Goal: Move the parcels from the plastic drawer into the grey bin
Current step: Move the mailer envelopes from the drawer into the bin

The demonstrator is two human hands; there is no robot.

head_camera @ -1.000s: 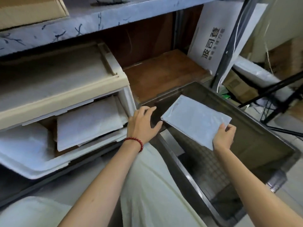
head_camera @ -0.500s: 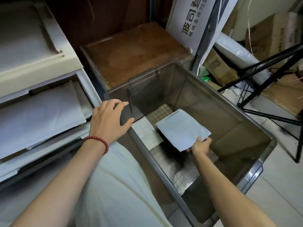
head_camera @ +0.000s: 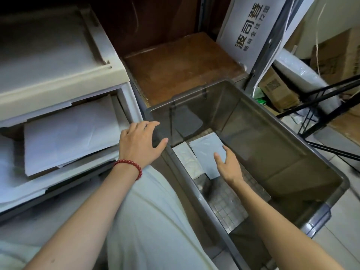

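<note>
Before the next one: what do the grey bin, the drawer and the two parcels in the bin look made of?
Grey bin: seemingly hard moulded plastic, glossy; its walls show reflections, its floor a grid pattern. Drawer: off-white matt plastic, thick moulded lip. Grey-blue parcel: likely smooth plastic mailer film, faint sheen. White parcel: crinkled film, perhaps padded; unsure.

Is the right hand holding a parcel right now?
No, the right hand hangs open, fingers spread, over the flat pale grey parcel lying on the floor of the grey plastic bin.
</note>
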